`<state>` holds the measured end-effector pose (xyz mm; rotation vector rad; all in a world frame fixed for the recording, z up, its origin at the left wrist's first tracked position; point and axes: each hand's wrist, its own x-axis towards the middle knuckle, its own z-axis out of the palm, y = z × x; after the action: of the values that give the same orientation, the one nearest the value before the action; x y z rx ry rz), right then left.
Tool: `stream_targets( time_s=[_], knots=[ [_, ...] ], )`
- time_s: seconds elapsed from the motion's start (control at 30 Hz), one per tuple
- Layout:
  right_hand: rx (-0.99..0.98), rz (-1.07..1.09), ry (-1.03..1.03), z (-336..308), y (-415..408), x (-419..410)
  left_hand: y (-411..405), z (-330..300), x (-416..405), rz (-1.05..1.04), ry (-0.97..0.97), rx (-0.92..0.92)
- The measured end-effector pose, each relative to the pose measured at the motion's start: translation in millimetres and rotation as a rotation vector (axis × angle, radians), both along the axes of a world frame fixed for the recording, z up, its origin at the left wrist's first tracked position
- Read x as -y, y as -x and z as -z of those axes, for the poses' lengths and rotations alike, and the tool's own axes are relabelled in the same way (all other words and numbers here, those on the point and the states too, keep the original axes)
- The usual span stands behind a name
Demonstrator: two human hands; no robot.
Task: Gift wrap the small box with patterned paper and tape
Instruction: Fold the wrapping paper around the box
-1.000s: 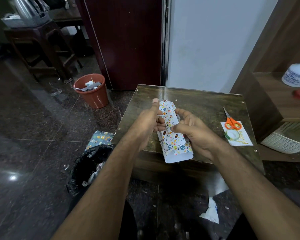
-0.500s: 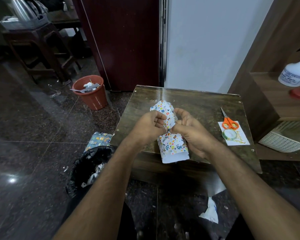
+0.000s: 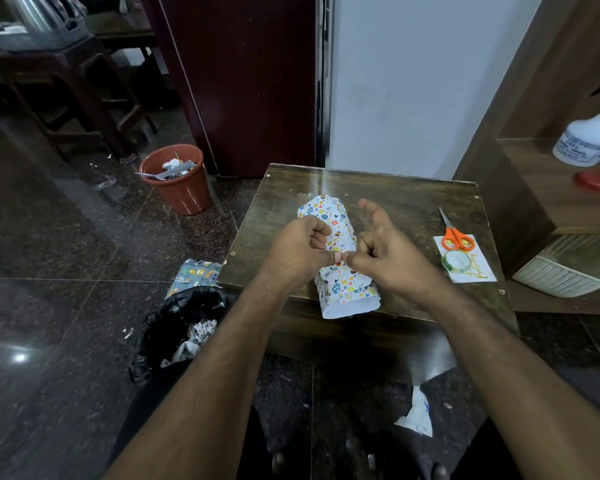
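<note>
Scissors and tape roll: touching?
Cannot tell. In the head view the scissors' orange handles meet the tape roll's far rim in the image, with no gap visible, but contact isn't plain.

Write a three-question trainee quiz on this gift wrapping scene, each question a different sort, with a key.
1. True or false: the scissors lie to the right of the wrapped box.
2. Where does the tape roll rest? A) on the floor B) on the white card C) in the orange bin
3. Fill in: the left hand and right hand meet over the patterned ____.

Key: 1 true; 2 B; 3 paper.
</note>
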<state>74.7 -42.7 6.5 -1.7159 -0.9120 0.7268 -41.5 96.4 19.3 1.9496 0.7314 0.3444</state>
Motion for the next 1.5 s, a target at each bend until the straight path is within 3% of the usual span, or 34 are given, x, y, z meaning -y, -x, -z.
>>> stream_targets(
  time_s=[0.53, 0.87, 1.07, 1.3, 1.4, 1.5],
  knots=[
    [0.051, -0.037, 0.004, 0, -4, 1, 2, -5, 7, -0.02, -0.098, -0.024],
    [0.221, -0.017, 0.037, -5, -2, 7, -2, -6, 10, -0.047, -0.163, -0.055],
    [0.361, -0.033, 0.013, 4, -3, 9, -1, -9, 11, -0.073, -0.349, -0.147],
    [0.194, 0.116, 0.127, 12, 3, -6, 1, -11, 9, -0.041, -0.236, -0.111],
    [0.031, 0.122, 0.134, 11, 1, -8, 6, -14, 3, -0.072, 0.045, -0.014],
    [-0.134, 0.141, 0.127, 7, -1, -7, 9, -12, 1, -0.289, 0.334, 0.096]
  ],
)
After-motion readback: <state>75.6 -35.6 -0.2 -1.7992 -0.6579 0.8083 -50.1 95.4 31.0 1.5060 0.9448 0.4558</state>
